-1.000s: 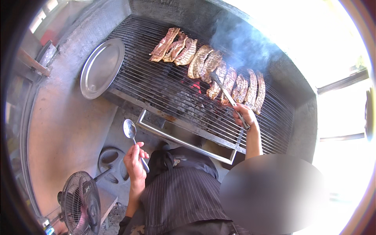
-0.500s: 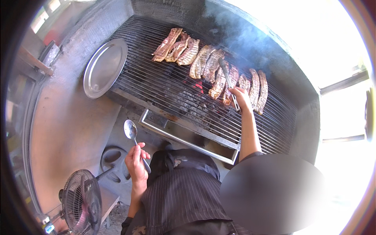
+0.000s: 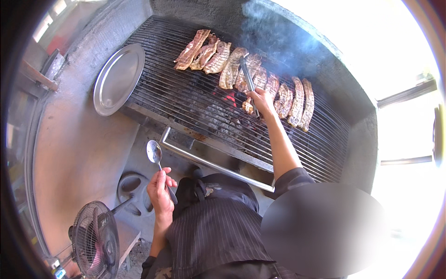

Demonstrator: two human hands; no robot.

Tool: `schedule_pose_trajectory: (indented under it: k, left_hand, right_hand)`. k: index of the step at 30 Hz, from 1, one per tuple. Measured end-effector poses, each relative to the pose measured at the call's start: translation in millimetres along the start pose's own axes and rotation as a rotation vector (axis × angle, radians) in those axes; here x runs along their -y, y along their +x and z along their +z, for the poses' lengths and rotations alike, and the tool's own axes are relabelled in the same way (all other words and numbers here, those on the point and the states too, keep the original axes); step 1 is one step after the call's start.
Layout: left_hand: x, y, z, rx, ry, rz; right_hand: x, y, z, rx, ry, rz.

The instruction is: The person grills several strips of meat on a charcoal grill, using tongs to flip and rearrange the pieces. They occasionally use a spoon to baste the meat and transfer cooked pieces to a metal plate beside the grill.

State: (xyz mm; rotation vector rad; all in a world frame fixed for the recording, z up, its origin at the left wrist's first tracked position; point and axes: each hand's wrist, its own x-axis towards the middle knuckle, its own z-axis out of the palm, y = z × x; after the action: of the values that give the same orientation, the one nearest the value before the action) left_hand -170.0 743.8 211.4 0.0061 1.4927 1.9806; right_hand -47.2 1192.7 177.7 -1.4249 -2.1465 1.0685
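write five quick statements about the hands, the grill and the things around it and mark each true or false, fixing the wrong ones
1. The left hand holds a metal spoon. True.
2. The right hand holds nothing. False: it grips metal tongs over the meat strips.
3. The meat strips lie side by side in a row on the grill grate. True.
4. The oval metal platter is at the right end of the grate. False: it is at the left end.
5. The fan is on the person's right side. False: it is on the person's left.
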Motion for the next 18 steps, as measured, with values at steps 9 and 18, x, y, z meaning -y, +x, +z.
schedule_pose_trajectory:
  k: [9, 18]
  left_hand:
    - [7.7, 0.3, -12.3, -0.022, -0.013, -0.002]
    - [0.2, 1.0, -10.0, -0.010, -0.021, -0.004]
  right_hand:
    - [-28.7, -19.2, -3.1, -0.107, -0.067, -0.033]
    - [-10.7, -62.7, -2.0, -0.206, -0.154, -0.043]
